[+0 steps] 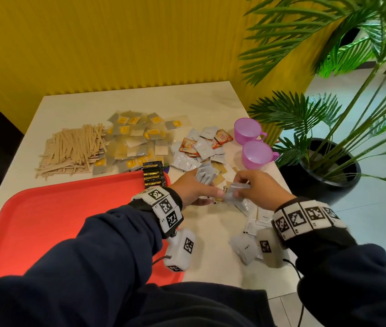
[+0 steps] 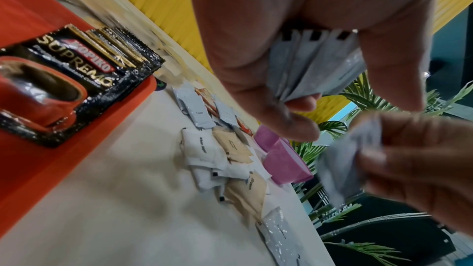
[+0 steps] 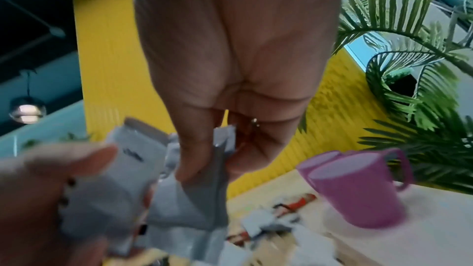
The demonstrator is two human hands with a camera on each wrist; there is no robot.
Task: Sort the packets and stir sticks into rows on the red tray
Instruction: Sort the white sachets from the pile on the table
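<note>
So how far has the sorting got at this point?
Early. Done: only one row of black coffee sachets sits at the red tray's far edge. In hand: the left hand holds a fan of grey packets; the right hand pinches another grey packet. Left: stir sticks, yellow-labelled packets, white packets on the table.

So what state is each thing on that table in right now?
Red plastic tray: nearly bare, holding one row of black coffee sachets.
Wooden stir sticks: loose heap on the table.
Two purple plastic cups: upright, apparently empty.
Left hand: gripping a fan of grey packets.
Right hand: pinching one grey packet.
</note>
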